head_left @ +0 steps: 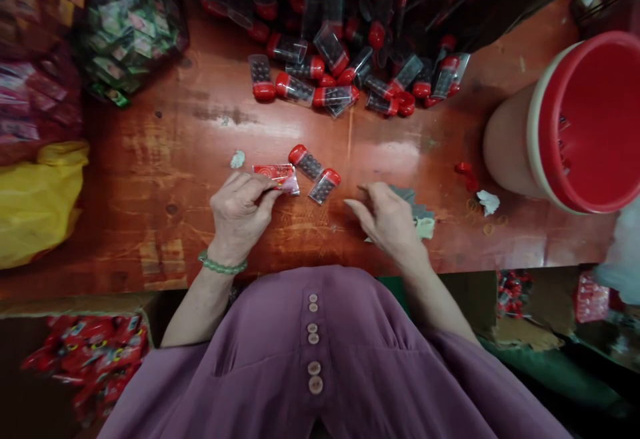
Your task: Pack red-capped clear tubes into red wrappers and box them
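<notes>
Head view: the left hand (240, 209) pinches a small red packet (273, 173) near its right end, at the desk (195, 142). The right hand (393, 220) is loosely unclenched — thumb and finger parted, nothing visible between them. Between the hands, just beside the packet, lie 2 red-capped tubes (323, 187). A light edge pinch should suit the flat packet — firm enough not to slip, gentle enough not to crease it.
</notes>
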A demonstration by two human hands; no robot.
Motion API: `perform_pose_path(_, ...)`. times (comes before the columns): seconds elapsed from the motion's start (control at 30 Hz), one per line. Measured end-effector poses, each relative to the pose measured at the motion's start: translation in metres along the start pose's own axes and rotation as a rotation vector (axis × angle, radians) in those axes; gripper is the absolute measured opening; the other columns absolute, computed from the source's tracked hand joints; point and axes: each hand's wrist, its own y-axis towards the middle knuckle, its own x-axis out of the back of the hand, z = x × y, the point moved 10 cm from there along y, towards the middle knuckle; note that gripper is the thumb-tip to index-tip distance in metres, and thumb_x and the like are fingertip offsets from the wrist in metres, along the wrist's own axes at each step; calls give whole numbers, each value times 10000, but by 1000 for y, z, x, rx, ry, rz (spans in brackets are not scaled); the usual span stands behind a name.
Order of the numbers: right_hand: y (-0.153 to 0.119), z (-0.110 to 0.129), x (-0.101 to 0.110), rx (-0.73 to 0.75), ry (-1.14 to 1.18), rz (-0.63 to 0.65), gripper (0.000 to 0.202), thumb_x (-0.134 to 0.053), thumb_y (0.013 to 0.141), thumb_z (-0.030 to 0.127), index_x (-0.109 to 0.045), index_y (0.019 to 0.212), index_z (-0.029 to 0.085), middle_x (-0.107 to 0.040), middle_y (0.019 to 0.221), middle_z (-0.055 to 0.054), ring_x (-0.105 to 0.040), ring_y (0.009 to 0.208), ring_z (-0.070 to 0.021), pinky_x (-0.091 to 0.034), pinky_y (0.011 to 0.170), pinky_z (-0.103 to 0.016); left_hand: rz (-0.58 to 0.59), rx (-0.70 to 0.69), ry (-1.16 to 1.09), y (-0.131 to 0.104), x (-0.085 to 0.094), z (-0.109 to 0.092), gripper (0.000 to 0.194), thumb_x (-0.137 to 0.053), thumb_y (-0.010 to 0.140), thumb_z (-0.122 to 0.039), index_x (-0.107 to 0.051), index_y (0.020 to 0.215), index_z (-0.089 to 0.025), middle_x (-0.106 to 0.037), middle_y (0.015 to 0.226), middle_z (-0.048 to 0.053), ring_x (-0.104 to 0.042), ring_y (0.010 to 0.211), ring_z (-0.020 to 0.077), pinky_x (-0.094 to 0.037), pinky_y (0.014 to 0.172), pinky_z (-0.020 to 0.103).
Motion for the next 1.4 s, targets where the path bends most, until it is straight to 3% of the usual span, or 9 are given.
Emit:
perform_pose_path(0.1,22,5,-32,-218,122,17,511,-523,935,570,-546,1190,127,-703,1043,-151,-663,895,-285,-476,746,-367,5,-23,-18,-4,1,-7,55,-686,884,-285,-718,877,-241,-757,840,2,-680,756,173,-531,714,337)
perform_pose_path(0.17,32,8,-44,-279,177,-4,528,-574,906,562,-528,1206,130,-688,1116,-160,-664,942,-292,-486,766,-375,-19,-56,-10,-6,2,-8,71,-696,881,-290,-720,895,-225,-762,861,15,-676,768,171,-527,720,328)
perform_pose_path(0.3,41,9,-54,-288,339,-71,476,-662,846,464,-522,1179,153,-679,1095,-127,-647,923,-248,-495,798,-370,-69,-157,94,-10,-1,-7,79,-657,902,-249,-717,884,-200,-756,856,32,-655,770,176,-515,733,327)
perform_pose_path(0.43,38,0,-57,-261,629,-203,397,-636,827,376,-512,1156,191,-646,1053,-75,-607,834,-174,-510,759,-328,64,-145,153,-15,-18,-1,143,-582,941,-226,-719,964,-190,-757,952,67,-644,822,199,-511,774,358)
perform_pose_path(0.53,35,-3,-60,-223,943,-216,429,-652,806,407,-521,1162,206,-633,1052,-58,-596,839,-154,-519,754,-311,149,-120,181,-18,-26,1,188,-532,957,-197,-716,948,-159,-745,994,106,-635,848,213,-508,773,368)
perform_pose_path(0.67,32,8,-61,-201,1298,-43,465,-680,795,464,-575,1195,252,-646,954,-13,-570,750,-137,-496,644,-279,94,-86,92,-14,-15,2,138,-591,925,-196,-709,856,-179,-747,888,58,-643,797,187,-520,737,339)
perform_pose_path(0.87,20,45,-51,-136,1579,266,415,-769,753,463,-688,1092,236,-655,817,22,-491,586,-74,-377,504,-198,-9,-89,-110,-8,14,-9,34,-701,866,-231,-709,846,-205,-758,848,14,-680,760,144,-542,730,296)
perform_pose_path(1.07,12,67,-45,-68,1680,482,398,-791,750,430,-672,1042,187,-648,732,29,-488,513,-52,-334,464,-175,47,-171,-160,-16,20,-27,26,-681,874,-197,-705,883,-192,-763,897,48,-694,796,152,-561,743,302)
perform_pose_path(1.4,1,86,-54,68,1593,860,567,-720,804,354,-544,1316,184,-479,527,112,-299,387,-34,-188,393,-164,117,-230,-166,-24,17,-36,37,-665,889,-213,-688,918,-213,-756,922,40,-705,850,162,-580,765,321)
